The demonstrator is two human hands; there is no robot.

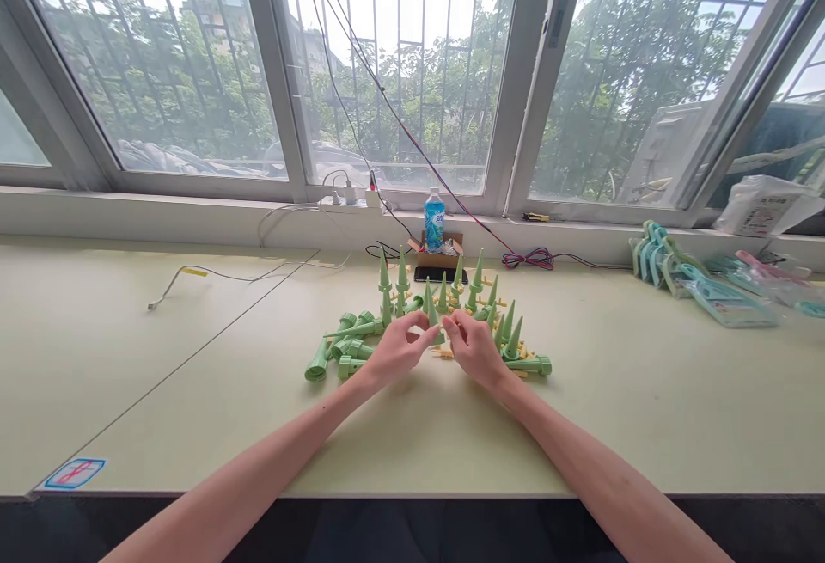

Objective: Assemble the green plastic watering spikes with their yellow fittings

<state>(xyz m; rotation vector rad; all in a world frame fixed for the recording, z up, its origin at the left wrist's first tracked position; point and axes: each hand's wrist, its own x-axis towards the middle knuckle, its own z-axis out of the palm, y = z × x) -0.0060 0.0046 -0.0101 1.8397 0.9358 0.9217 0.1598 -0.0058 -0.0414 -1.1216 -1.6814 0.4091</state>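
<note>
Before a row of barred windows [400,73], we see two bare hands meeting over a pale yellow-green worktop [644,408]. The left hand [400,346] pinches a pointed green plastic cone [431,301], tip upward, at the near edge of a cluster of similar parts. The right hand [478,346] is just beside it, thumb and fingertips drawn together; whether they grip a small piece (the fingers hide it) we cannot tell.

The risk, as we judge it, lies in the crowding. The upright green plastic cones [478,269] stand close behind the knuckles, and a careless outward sweep could topple several. The small yellow plastic pieces [442,353], scattered among them, could be knocked astray by a wrist, or slip from a loose pinch. The flared green plastic tubes [317,365] lying at the left might roll if a forearm nudged them.

Beyond the cluster, a flat black object [438,274] and a brown cardboard box [436,260] with a blue-labelled bottle [434,221] hem in the far side. A coiled red-and-blue cable [529,260] lies to the right; farther off, pale green and blue plastic hangers [650,253] sit clear of both arms.
</note>
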